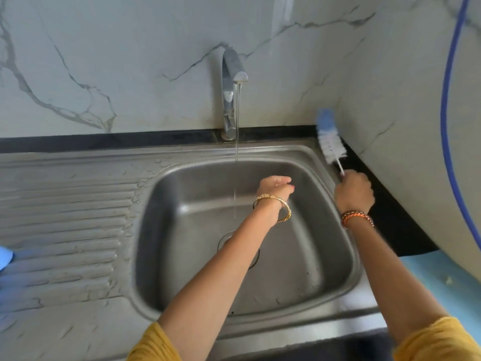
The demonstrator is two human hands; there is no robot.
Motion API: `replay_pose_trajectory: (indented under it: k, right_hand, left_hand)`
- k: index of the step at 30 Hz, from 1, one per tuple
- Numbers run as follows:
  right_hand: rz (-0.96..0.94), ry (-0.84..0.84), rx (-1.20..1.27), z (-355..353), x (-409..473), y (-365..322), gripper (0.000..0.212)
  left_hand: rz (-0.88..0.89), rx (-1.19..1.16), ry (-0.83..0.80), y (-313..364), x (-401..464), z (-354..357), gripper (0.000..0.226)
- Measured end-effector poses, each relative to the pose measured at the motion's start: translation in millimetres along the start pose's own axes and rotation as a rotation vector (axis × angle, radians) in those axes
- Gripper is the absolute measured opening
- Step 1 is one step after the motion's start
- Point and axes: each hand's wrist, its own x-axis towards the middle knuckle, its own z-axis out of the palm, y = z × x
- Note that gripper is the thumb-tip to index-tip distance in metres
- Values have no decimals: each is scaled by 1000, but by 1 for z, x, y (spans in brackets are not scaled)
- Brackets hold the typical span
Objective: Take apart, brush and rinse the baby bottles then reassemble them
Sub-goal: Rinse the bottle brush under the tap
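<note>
My right hand (354,192) grips the thin handle of a bottle brush (331,144) above the sink's back right corner. The brush has white bristles and a blue tip, and it points up and away toward the wall. My left hand (274,187) hovers over the steel sink basin (307,256), just right of the running water, with its fingers curled in and nothing visible in it. No bottle shows in the basin. A blurred blue object (5,256) lies at the left edge on the draining board; I cannot tell what it is.
The tap (230,82) at the back runs a thin stream into the basin. A ribbed steel draining board (65,217) spreads to the left. A marble wall stands behind and to the right, with a blue hose (446,126) hanging along it.
</note>
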Motion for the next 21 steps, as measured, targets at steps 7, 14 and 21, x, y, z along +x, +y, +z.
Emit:
replay_pose_trajectory:
  k: [7,14,21]
  right_hand:
    - [-445,-111,202,-4,-45,-35,28]
    - [-508,-251,399,14,-39,-65,18]
    - [-552,-208,430,25,-20,-90,15]
  left_hand:
    - [-72,-346,124,-1,7,-7,16]
    - [-11,-818,308,0,14,-37,11]
    - [2,-941,294,19,43,-54,12]
